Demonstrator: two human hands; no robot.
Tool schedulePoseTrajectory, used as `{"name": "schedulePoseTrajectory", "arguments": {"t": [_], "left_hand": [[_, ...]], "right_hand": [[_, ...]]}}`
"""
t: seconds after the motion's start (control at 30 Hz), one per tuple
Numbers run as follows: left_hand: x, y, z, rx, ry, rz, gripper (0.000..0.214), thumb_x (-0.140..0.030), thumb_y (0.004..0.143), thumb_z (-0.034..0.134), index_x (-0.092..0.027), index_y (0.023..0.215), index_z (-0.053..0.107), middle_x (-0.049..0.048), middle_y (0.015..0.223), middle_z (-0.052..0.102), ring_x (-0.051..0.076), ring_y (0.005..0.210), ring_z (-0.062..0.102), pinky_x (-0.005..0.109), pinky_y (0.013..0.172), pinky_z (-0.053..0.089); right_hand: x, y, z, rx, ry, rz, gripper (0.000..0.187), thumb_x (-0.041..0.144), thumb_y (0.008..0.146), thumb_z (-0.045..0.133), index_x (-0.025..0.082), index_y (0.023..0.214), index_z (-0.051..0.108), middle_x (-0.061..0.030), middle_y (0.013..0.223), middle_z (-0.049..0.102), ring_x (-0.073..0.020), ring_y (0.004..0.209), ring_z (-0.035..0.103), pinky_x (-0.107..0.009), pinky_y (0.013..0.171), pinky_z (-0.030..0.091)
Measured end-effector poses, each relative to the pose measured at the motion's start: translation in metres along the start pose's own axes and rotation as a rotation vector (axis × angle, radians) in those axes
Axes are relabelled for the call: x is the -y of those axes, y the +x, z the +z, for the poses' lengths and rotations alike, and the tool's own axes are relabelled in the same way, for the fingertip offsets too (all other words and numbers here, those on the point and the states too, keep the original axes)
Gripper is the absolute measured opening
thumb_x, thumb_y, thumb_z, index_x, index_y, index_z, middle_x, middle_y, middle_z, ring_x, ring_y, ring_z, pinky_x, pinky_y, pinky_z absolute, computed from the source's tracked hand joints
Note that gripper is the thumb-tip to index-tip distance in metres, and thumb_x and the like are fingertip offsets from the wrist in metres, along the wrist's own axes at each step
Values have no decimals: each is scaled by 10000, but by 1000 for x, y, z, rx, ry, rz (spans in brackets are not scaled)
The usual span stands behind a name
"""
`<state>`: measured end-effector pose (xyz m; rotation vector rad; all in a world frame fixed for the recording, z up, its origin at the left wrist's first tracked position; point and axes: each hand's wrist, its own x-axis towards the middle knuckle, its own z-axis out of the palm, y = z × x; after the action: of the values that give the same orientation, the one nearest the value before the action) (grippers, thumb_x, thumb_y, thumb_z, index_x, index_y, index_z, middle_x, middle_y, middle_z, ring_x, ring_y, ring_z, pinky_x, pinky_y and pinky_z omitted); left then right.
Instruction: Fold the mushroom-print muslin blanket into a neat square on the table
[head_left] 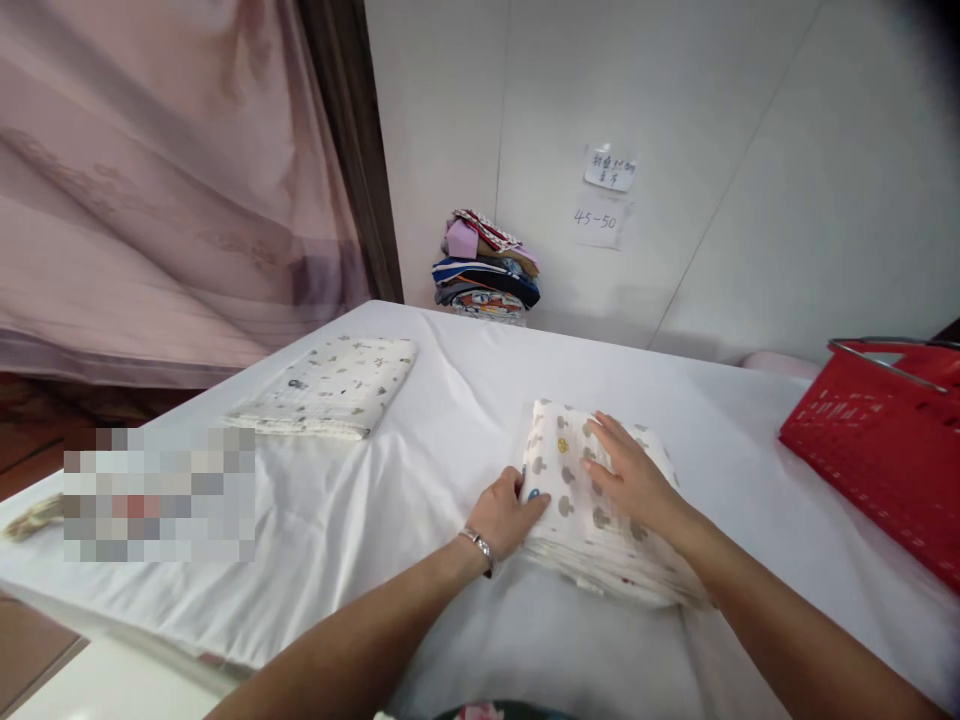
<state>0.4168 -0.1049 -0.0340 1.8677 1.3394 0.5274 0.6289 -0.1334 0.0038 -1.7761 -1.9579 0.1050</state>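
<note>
In front of me on the white-covered table lies a folded white cloth (566, 535) printed with grey-brown mushroom shapes and small yellow and blue marks. Several layers show along its near edge. My left hand (507, 515), with a bracelet at the wrist, grips its left edge, thumb on top and the other fingers partly hidden at the side. Spread over the upper right part of the same cloth, my right hand (630, 475) rests with fingers apart. Further left, a second folded white cloth (341, 385) with small dark prints lies flat, apart from both hands.
A red plastic basket (885, 440) with a metal handle stands at the right. Behind the table's far edge is a stack of folded fabrics (487, 265). Paper notes (600, 220) hang on the wall. A pink curtain (165, 180) hangs at left, near a blurred-out patch on the table.
</note>
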Motion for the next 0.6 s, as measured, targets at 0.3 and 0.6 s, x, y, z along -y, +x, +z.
{"name": "schedulePoseTrajectory", "arguments": {"t": [0.3,0.6], "left_hand": [[6,-6,0,11,72,140,321,-486,785,477,-191,658,457,10,763,476,123,625,468,264,584,331],[7,-9,-1,31,70,165,273,-458,792,496,-192,732,502,25,834,501,138,690,512,263,615,346]], "right_hand": [[-10,113,42,278,79,220,466,440,846,376,167,1200,508,-97,1205,550,-251,1139,462,-379,944,358],[-13,158,34,627,223,377,574,678,741,443,152,850,646,-66,814,663,-190,687,597,-280,630,447]]}}
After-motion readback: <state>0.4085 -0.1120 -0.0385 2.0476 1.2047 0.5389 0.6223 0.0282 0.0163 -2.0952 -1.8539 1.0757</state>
